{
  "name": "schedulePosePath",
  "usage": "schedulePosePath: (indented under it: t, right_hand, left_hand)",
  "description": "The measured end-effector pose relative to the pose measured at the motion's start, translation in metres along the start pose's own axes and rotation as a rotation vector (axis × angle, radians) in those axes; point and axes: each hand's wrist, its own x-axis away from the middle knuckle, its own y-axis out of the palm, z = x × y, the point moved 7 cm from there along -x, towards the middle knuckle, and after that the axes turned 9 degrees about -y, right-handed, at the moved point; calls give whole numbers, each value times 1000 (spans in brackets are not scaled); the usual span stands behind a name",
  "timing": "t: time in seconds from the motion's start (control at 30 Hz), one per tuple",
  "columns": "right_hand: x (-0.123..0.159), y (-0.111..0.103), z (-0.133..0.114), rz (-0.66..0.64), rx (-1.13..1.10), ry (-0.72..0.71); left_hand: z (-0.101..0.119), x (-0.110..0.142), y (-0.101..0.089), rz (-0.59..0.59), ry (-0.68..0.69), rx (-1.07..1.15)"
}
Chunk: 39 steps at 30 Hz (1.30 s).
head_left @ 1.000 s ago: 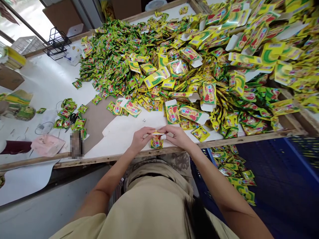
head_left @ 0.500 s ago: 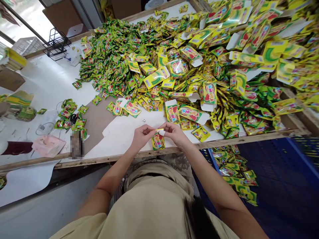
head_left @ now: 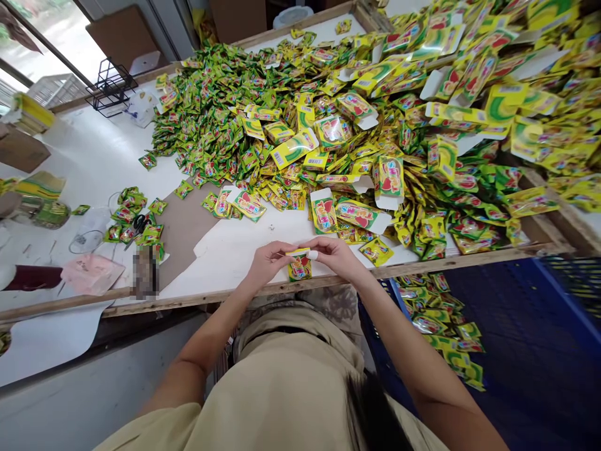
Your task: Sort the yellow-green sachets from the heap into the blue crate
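Between my two hands a small green and yellow printed carton (head_left: 299, 269) stands at the table's front edge, its yellow top edge facing up. My left hand (head_left: 267, 264) pinches the carton's upper left corner. My right hand (head_left: 337, 257) grips the upper right, where a white flap or wrapping at the thumb shows. Just beyond my hands lie printed cartons with white flaps open, among them an upright one (head_left: 323, 211) and a tilted one (head_left: 360, 215). A yellow sachet (head_left: 376, 252) rests right of my right hand.
A large heap of small green sachets (head_left: 216, 113) and cartons covers the table's back and right. Scissors (head_left: 139, 223) lie among sachets at left, near a pink plastic bag (head_left: 92, 274). Wooden rails (head_left: 328, 280) edge the table. A blue crate (head_left: 516, 338) with packets stands below right.
Both hands have stayed at the carton, with the fingers now lying flatter across its top. The top of the carton looks flatter and more closed down. The surroundings are unchanged.
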Motion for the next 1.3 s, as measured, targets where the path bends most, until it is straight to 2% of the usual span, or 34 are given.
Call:
schedulePosePath:
  t: [0.17,0.27,0.4,0.5,0.6,0.73,0.87,0.93,1.0,1.1,1.2,1.3]
  right_hand:
    - [10,-2,-14,0,308,-227]
    - [12,3,-20,-60,413,-319]
    - [13,9,-21,-114,428,-317]
    - [11,11,-17,-83,381,-251]
    - [16,-1,-8,67,235,-176]
    - [54,-52,10,488,56,-121]
    - [105,-98,16,740,-3,-152]
    - [117,-113,11,774,-22,-167]
    - [117,-122,4,729,102,-112]
    - [104,-129,-11,605,613,29]
    - [87,-130,-14,526,1124,207]
    - [76,-127,-7,537,1333,311]
  left_hand:
    - [8,7,0,42,198,-120]
    - [14,9,2,57,302,-183]
    - [13,10,4,33,313,-293]
    - [11,10,5,19,296,-320]
    - [8,11,4,20,260,-276]
    - [0,3,-6,119,142,-160]
    - [3,-15,-14,194,139,-341]
    - [10,-26,-19,232,181,-454]
    - [18,-40,-24,276,221,-553]
    - [27,-65,-32,355,224,-660]
    - [27,-96,-39,470,127,-775]
    - [22,-121,-44,580,-26,-899]
